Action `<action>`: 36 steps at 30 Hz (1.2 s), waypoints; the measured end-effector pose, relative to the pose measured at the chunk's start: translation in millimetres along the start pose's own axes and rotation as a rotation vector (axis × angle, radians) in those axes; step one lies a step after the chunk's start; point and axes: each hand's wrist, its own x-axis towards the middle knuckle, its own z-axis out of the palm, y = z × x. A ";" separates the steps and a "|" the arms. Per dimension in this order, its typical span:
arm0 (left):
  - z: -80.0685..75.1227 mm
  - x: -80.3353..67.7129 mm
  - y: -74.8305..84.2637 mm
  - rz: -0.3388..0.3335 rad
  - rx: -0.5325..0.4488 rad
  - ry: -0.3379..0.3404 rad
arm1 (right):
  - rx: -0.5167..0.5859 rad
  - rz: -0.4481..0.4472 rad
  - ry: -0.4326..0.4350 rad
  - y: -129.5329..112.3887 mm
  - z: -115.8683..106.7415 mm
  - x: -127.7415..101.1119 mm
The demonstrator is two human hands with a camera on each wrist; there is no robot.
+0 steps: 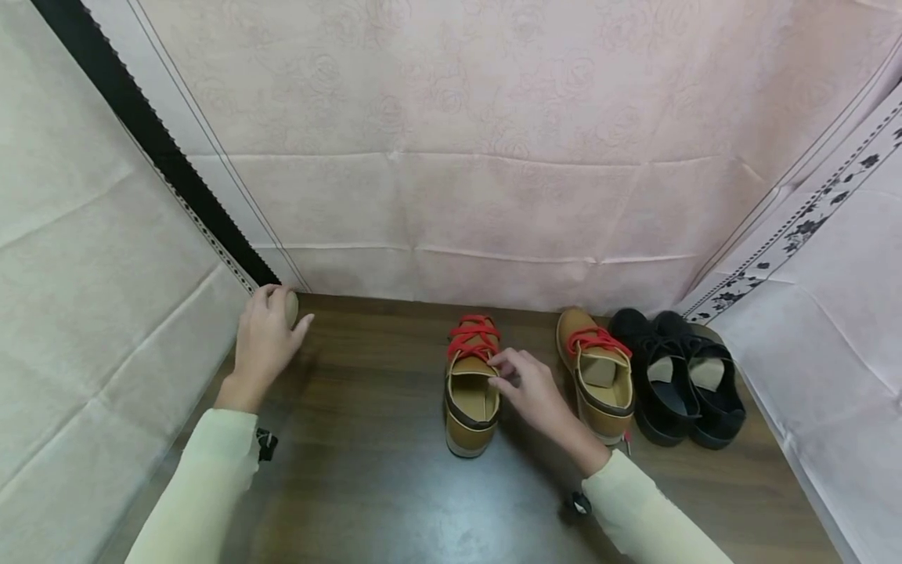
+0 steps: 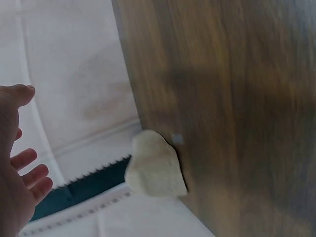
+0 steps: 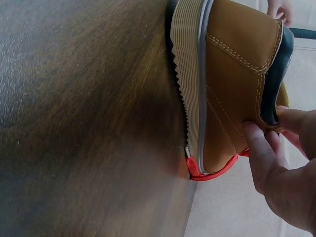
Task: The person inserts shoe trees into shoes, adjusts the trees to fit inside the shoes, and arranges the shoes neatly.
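A tan shoe (image 1: 461,435) with red laces stands upright on the wooden floor, toe toward the back wall. My right hand (image 1: 532,392) pinches its right side by the opening; in the right wrist view the thumb is at the dark collar and the fingers (image 3: 261,148) lie against the outer side. At the far left corner, my left hand (image 1: 264,341) is beside a cream-coloured, rounded piece (image 2: 155,170), partly hidden in the head view. The left wrist view shows that hand (image 2: 19,168) with loosely bent fingers, apart from the piece.
To the right stand another tan shoe (image 1: 604,392) with red laces and a pair of black shoes (image 1: 662,407), all with pale pieces inside. Pale patterned sheets (image 1: 493,196) cover the walls around the wooden floor (image 1: 380,486). A dark strip (image 1: 169,157) runs down to the left corner.
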 end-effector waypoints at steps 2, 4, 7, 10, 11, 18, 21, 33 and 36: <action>-1.3 2.6 -7.5 -0.064 -0.013 -0.039 | -0.009 0.002 -0.003 -0.6 -0.3 0.3; -1.6 4.8 -14.8 -0.129 -0.031 -0.079 | -0.018 0.002 -0.005 -1.0 -0.6 0.7; -0.7 6.5 -24.4 -0.193 -0.038 -0.123 | -0.025 -0.003 -0.005 -0.6 -0.7 1.0; 2.1 7.8 -32.4 -0.215 -0.032 -0.130 | -0.026 -0.014 0.001 0.4 -0.1 1.3; 3.2 7.8 -34.3 -0.217 -0.030 -0.130 | -0.027 -0.016 0.004 0.8 0.0 1.3; 11.4 3.2 -46.0 -0.280 -0.062 -0.164 | -0.024 -0.004 -0.012 -0.2 0.5 2.6; 18.1 2.1 -50.3 -0.310 -0.068 -0.188 | -0.021 0.014 -0.019 -0.7 -0.7 1.9; 30.9 -3.4 -62.9 -0.417 -0.120 -0.208 | -0.027 0.013 -0.025 -0.7 -1.1 3.5; 34.0 -5.1 -66.9 -0.440 -0.137 -0.201 | -0.029 0.019 -0.031 -0.5 -1.0 3.4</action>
